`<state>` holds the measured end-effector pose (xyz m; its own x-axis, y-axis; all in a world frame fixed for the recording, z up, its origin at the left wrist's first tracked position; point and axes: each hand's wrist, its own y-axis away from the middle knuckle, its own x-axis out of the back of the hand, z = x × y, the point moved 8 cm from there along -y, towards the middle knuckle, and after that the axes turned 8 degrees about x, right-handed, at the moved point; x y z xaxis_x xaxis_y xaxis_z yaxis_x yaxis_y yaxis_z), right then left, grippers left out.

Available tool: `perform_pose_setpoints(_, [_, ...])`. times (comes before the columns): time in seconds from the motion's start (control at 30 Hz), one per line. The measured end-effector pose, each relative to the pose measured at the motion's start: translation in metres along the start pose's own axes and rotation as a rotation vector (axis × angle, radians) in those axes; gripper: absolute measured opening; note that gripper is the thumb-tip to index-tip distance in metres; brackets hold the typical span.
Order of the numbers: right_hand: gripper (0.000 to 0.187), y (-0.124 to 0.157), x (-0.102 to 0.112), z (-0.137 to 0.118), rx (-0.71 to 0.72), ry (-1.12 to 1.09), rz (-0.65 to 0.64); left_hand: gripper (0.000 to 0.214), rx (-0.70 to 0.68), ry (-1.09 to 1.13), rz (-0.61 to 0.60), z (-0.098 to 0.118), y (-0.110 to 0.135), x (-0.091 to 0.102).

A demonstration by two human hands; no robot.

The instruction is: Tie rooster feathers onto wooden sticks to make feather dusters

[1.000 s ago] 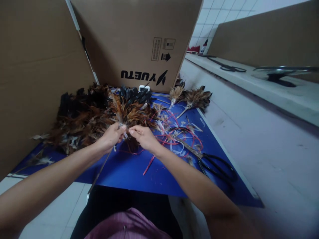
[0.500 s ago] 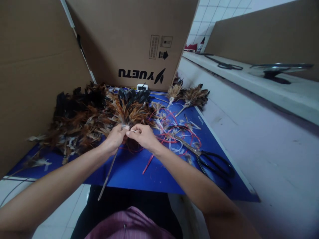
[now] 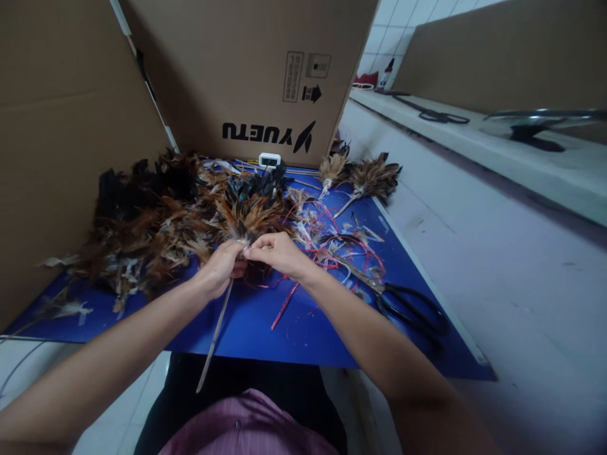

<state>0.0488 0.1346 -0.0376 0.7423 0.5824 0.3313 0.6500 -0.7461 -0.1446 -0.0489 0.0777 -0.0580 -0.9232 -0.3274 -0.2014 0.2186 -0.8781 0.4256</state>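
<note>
My left hand (image 3: pixel 222 266) is closed round the base of a brown and black feather bundle (image 3: pixel 251 208) mounted on a thin stick (image 3: pixel 214 335) that slants down toward me. My right hand (image 3: pixel 277 251) pinches at the same spot, fingertips pressed against the left hand's; what it pinches is too small to make out. Both hands hover over a blue board (image 3: pixel 256 322).
A heap of loose brown and black feathers (image 3: pixel 142 221) lies left. Red and white strips (image 3: pixel 341 253) and black scissors (image 3: pixel 408 303) lie right. Two small feather dusters (image 3: pixel 365 180) sit at the back. Cardboard boxes (image 3: pixel 256 63) wall the back and left. A grey floor (image 3: pixel 497 265) stretches right.
My hands have closed together at the bundle's base. The stick has swung more upright under my left hand. The view has shifted slightly.
</note>
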Motion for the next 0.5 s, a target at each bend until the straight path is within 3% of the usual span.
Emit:
perform_pose_setpoints(0.13, [0.021,0.003,-0.004,0.001,-0.043,0.013,-0.027,0.017,-0.019,-0.026,-0.005,0.000,-0.002,-0.002])
perform_pose_setpoints(0.33, [0.022,0.007,-0.003,-0.019,0.090,0.420,-0.015,0.017,-0.010,-0.034,0.019,-0.004,-0.005,-0.001])
perform_pose_setpoints(0.5, [0.035,0.011,-0.007,-0.030,0.163,0.681,-0.042,0.015,0.002,-0.052,0.020,-0.011,-0.009,-0.002])
